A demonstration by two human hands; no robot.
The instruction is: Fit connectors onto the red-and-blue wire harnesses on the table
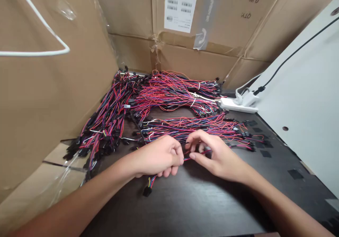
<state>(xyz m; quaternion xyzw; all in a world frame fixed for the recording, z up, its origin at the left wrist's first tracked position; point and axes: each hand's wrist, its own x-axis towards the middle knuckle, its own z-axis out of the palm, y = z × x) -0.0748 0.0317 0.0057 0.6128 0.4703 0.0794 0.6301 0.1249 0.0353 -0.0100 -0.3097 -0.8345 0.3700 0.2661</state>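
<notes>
My left hand (161,155) is closed around a thin wire harness, its fingers pressed together. The harness's black connector (147,191), with red, blue and yellow wires, hangs out below that hand over the dark table. On the other side the red and blue wires (186,159) run toward my right hand (209,154). The right fingers are curled in a loose pinch around the wires, with a small dark strip at the index fingertip, too small to make out. Just beyond both hands lies a bundle of similar wire harnesses (182,126).
More harness bundles lie at the back (164,95) and in a left-hand pile (106,117). A white power strip (238,105) with plugs sits at back right. Black tape pieces (295,174) stick to the table's right side. Cardboard (127,14) and a white panel (299,88) enclose the table.
</notes>
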